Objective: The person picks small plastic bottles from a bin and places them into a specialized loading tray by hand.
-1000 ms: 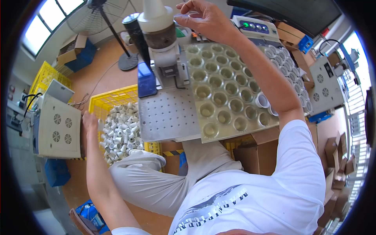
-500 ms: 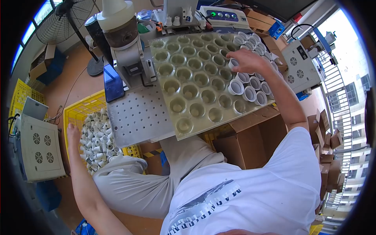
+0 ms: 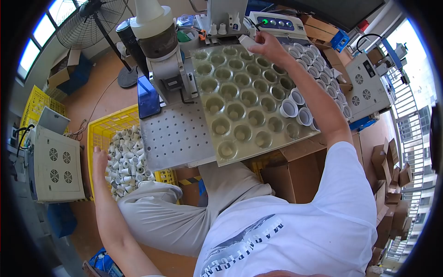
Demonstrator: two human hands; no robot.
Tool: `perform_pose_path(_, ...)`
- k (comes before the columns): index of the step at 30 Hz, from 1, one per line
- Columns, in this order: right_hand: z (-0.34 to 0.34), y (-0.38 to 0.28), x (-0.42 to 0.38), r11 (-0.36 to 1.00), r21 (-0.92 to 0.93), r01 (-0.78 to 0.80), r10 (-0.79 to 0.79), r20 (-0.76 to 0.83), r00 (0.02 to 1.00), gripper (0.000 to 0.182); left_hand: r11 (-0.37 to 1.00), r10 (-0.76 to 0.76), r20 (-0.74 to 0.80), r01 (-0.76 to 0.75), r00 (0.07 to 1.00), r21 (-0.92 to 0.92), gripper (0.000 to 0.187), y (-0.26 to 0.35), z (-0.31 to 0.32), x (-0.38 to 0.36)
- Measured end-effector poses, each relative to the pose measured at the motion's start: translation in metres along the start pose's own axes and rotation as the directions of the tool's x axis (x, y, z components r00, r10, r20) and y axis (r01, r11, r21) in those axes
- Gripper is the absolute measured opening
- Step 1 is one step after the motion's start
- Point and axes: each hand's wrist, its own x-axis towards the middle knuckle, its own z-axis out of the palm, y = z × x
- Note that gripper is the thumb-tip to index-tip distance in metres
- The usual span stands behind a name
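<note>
My right hand (image 3: 268,47) is closed around a white plastic cup (image 3: 248,43), held tilted above the far edge of the translucent tray (image 3: 221,159). Round pockets fill this tray; those on the left and in the middle hold no cups. White cups (image 3: 289,108) stand in rows on its right side, partly covered by my right forearm. Over the left wall of the yellow crate (image 3: 96,134), my left hand (image 3: 100,160) is closed, its fingers curled; whatever they hold is hidden. Beside it lies a heap of small white plastic pieces (image 3: 131,157) in the crate.
A perforated metal plate (image 3: 177,134) lies left of the tray, with a phone (image 3: 148,98) by a machine (image 3: 168,69). Behind stand a control box (image 3: 281,24) with a green light and a fan (image 3: 94,23). An open cardboard box (image 3: 300,177) is below the tray.
My right hand has moved from the rows of cups to the tray's far edge, now with a cup in it. My left hand stays by the crate; the whole view has shifted slightly.
</note>
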Motion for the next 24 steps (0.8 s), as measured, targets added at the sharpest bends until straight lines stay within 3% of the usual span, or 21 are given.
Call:
perform_pose_path(4, 0.015, 0.009, -0.008, 0.994, -0.078, 0.077, -0.081, -0.061, 0.995, 0.041, 0.943, -0.193, 0.03, 0.194, 0.981, -0.27, 0.006, -0.006, 0.006, 0.007)
perform_pose_path(7, 0.017, 0.007, -0.014, 0.992, -0.079, 0.093, -0.099, -0.067, 0.993, 0.04, 0.965, -0.143, 0.06, 0.152, 0.988, -0.212, 0.007, -0.009, 0.005, -0.002)
perform_pose_path(8, 0.018, 0.005, -0.014, 0.992, -0.084, 0.094, -0.1, -0.077, 0.992, 0.04, 0.993, -0.094, 0.035, 0.097, 0.995, -0.072, 0.007, 0.002, 0.008, -0.008)
perform_pose_path(10, 0.017, -0.001, -0.015, 0.99, -0.088, 0.106, -0.113, -0.075, 0.991, 0.04, 0.991, -0.115, 0.046, 0.117, 0.992, -0.06, 0.007, 0.003, 0.001, -0.008)
perform_pose_path(12, 0.017, -0.005, -0.015, 0.988, -0.105, 0.112, -0.12, -0.079, 0.99, 0.04, 0.963, -0.182, 0.063, 0.191, 0.981, -0.191, 0.008, 0.006, -0.006, -0.008)
perform_pose_path(14, 0.017, -0.006, -0.017, 0.993, -0.089, 0.078, -0.086, -0.092, 0.992, 0.04, 0.99, -0.037, 0.019, 0.034, 0.999, 0.138, 0.009, 0.049, -0.016, -0.027)
perform_pose_path(15, 0.018, -0.006, -0.017, 0.993, -0.085, 0.085, -0.093, -0.093, 0.991, 0.04, 0.989, -0.04, 0.011, 0.038, 0.999, 0.141, 0.009, 0.045, -0.017, -0.026)
perform_pose_path(17, 0.018, -0.005, -0.018, 0.994, -0.088, 0.066, -0.073, -0.083, 0.994, 0.037, 0.979, -0.19, -0.014, 0.188, 0.982, -0.083, 0.01, 0.041, -0.013, -0.021)
perform_pose_path(19, 0.018, -0.004, -0.019, 0.995, -0.079, 0.062, -0.068, -0.08, 0.994, 0.037, 0.885, -0.354, -0.068, 0.31, 0.933, -0.347, 0.01, 0.047, -0.011, -0.02)
perform_pose_path(22, 0.017, -0.008, -0.021, 0.995, -0.089, 0.052, -0.059, -0.076, 0.995, 0.037, 0.923, -0.289, -0.075, 0.257, 0.954, -0.286, 0.014, 0.052, -0.017, -0.026)
perform_pose_path(24, 0.018, -0.008, -0.02, 0.993, -0.105, 0.048, -0.056, -0.075, 0.996, 0.037, 0.968, -0.215, 0.042, 0.219, 0.976, -0.12, 0.02, 0.055, -0.023, -0.029)
